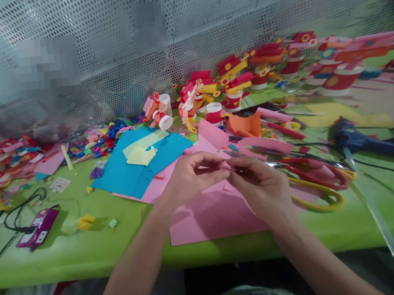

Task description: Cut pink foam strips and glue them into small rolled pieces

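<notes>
My left hand [193,175] and my right hand [263,180] meet above a pink sheet [208,223], fingertips pinched together. Between them is a small pink paper piece [226,164], mostly covered by the fingers. Left of my left hand, a blue sheet [115,175] lies with pale yellow scraps [141,156] on it. Close beside my right hand are scissors with yellow handles [324,205] and another pair with red handles [341,179]. Curled orange paper [246,124] and pink cut pieces [267,144] lie just beyond the hands.
At the right rests a dark blue glue gun [375,140], a long glue stick [376,218] near it. Decorated paper cups [213,114] line the back along a perforated metal panel [101,45]. A purple power strip [39,227] with black cables sits left, before colourful small pieces [106,139].
</notes>
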Motion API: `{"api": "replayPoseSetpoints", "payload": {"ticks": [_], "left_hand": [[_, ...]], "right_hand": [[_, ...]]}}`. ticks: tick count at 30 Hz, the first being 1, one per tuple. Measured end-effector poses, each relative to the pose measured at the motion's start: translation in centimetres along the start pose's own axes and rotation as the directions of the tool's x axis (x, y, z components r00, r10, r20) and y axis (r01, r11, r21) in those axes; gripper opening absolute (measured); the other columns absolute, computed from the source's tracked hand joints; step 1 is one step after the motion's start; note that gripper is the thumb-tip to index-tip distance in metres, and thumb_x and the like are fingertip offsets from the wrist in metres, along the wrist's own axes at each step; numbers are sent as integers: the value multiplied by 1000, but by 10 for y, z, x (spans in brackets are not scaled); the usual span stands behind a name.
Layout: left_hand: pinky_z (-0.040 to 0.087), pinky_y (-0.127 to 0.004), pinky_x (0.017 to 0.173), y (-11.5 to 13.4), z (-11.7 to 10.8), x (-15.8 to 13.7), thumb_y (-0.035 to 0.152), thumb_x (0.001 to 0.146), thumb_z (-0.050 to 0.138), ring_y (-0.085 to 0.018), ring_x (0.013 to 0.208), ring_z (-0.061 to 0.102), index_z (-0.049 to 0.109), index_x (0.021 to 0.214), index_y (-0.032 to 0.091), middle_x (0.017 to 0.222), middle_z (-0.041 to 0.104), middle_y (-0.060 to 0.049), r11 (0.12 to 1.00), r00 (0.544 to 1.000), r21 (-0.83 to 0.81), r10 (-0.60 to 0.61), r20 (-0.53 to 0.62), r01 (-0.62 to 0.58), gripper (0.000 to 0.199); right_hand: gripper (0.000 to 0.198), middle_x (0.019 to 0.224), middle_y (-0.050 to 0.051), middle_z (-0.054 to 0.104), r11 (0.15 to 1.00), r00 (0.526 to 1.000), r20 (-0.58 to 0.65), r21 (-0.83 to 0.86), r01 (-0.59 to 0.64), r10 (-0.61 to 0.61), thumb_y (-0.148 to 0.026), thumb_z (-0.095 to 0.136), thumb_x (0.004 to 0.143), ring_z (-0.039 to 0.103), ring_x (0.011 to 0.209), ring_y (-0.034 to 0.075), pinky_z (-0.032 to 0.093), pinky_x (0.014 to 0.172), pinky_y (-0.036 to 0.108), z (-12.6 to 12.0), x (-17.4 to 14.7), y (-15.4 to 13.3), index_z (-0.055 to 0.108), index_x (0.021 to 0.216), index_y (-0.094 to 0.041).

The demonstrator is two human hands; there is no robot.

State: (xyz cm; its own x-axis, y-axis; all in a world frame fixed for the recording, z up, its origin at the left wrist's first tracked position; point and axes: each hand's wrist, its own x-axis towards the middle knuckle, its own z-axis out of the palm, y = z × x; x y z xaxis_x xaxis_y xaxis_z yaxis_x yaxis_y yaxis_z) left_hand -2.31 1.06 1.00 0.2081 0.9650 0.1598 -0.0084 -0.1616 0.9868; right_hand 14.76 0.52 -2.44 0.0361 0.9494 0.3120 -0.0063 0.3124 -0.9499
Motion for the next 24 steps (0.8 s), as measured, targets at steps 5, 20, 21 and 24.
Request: {"api": "replayPoseSetpoints", "payload": {"ticks": [5,20,21,24], "left_hand": [[59,-31,80,0,-5,2,32,82,82,-18,85,74,77,91,17,90,79,-6,996,998,76,53,20,-54,18],[60,-28,69,2,-9,0,43,84,81,-14,73,68,75,95,21,87,71,-3,985,987,-164,-20,162,47,25],[60,-27,64,3,-11,1,46,86,79,-14,70,68,75,93,21,83,71,-3,979,985,-180,-71,160,99,26],[57,-23,57,3,-14,1,42,82,84,-14,69,72,74,86,18,79,73,-3,956,970,-190,-197,141,221,26]], "right_hand": [[19,97,3,75,995,997,12,-54,83,-83,-27,80,85,71,83,16,63,80,32,3,-4,-2,75,103,-25],[19,98,2,75,893,926,26,-257,370,-377,-17,72,92,72,90,21,60,77,33,-4,-7,-5,77,103,-31],[20,97,3,76,865,911,39,-299,402,-410,-16,71,92,72,90,21,60,78,34,-3,-7,-6,77,102,-31],[23,97,4,76,808,879,90,-359,467,-468,-12,68,93,73,90,21,60,80,35,-3,-6,-8,78,102,-30]]}}
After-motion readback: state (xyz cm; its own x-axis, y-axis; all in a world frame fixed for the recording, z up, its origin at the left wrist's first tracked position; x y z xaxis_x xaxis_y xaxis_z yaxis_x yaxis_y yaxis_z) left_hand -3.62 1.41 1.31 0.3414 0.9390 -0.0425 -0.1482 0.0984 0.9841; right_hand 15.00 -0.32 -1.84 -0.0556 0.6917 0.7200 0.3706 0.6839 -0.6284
